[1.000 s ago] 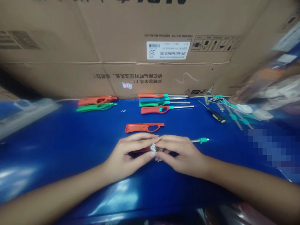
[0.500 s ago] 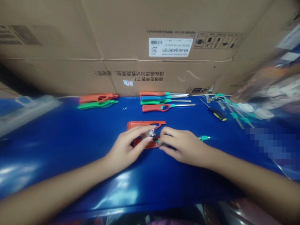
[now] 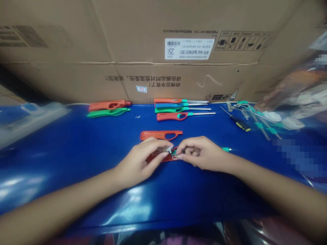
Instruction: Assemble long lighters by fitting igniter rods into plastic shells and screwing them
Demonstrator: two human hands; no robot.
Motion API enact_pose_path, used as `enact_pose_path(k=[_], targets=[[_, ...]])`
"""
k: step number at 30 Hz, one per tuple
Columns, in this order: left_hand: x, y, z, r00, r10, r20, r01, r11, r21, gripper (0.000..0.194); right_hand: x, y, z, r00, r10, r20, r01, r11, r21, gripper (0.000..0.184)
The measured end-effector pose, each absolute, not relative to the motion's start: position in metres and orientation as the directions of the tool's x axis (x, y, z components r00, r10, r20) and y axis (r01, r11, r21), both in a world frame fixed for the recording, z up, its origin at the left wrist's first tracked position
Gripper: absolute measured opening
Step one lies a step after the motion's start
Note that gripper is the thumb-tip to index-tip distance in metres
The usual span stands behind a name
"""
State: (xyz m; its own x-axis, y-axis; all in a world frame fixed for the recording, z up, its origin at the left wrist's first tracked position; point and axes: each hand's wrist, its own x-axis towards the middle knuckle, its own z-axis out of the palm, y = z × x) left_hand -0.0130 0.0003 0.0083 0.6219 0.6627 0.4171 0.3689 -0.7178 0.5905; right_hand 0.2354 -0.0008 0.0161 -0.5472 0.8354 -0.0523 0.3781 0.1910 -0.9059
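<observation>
Between the thumb and fingers of my left hand (image 3: pixel 139 160) is a small clear lighter fuel tank with a white valve end (image 3: pixel 169 149). My right hand (image 3: pixel 208 153) is closed in a pinch beside it, its fingertips at a thin white tube (image 3: pixel 174 157). Under both hands lies an orange-red lighter shell half (image 3: pixel 166 158) with green parts in it, largely covered. The teal nozzle piece (image 3: pixel 226 149) of that lighter shows past my right wrist. Just beyond my fingers rests the other orange shell half (image 3: pixel 150 135), inner side up.
Assembled lighters (image 3: pixel 168 116) with metal rods lie in a stack at the back. Red and green shells (image 3: pixel 107 106) sit to their left. A black-and-yellow screwdriver (image 3: pixel 240 124) and loose rods with teal ends (image 3: pixel 260 127) are at right. A cardboard wall (image 3: pixel 143 41) closes off the blue table.
My left hand has shifted slightly right, bringing the fuel tank nearer to my right fingertips. My right fingers have curled and pinch more visibly. The view has shifted a little.
</observation>
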Motion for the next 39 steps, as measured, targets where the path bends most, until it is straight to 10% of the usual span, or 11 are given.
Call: enact_pose_path(k=[7,39], targets=[[-0.013,0.008,0.002,0.688,0.6,0.408,0.373,-0.774,0.511,0.032,0.239,0.008,0.014,-0.54,0.807,-0.239,0.303,-0.078,-0.95,0.028],[-0.013,0.007,-0.003,0.679,0.583,0.446,0.278,-0.767,0.579,0.035,0.235,0.004,0.016,-0.515,0.834,-0.197,0.28,-0.054,-0.958,0.018]])
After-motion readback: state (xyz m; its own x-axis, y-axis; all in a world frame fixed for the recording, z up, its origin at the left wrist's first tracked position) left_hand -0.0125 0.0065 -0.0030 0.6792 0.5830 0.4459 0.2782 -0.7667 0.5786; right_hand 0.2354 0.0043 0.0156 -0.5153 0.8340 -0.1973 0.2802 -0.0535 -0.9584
